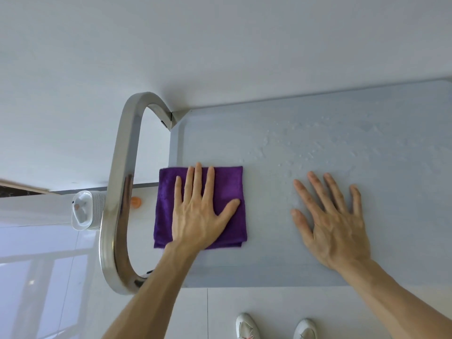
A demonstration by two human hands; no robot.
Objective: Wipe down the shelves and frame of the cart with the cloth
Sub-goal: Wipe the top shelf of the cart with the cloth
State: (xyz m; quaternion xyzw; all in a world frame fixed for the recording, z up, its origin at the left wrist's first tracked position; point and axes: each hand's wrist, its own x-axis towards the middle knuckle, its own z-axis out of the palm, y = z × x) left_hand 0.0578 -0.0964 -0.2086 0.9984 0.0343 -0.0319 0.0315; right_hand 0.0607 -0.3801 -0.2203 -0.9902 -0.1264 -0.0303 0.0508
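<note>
Droplets (293, 143) bead grey shelf (367, 123) against white wall (220, 45).

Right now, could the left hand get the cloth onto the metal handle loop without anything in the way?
Probably yes. The left hand lies flat on the purple cloth, which sits at the shelf end right beside the handle loop. Nothing stands between them.

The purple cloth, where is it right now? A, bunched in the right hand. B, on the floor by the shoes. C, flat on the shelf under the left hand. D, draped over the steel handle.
C: the purple cloth lies folded flat on the shelf with the left hand spread on it.
</note>
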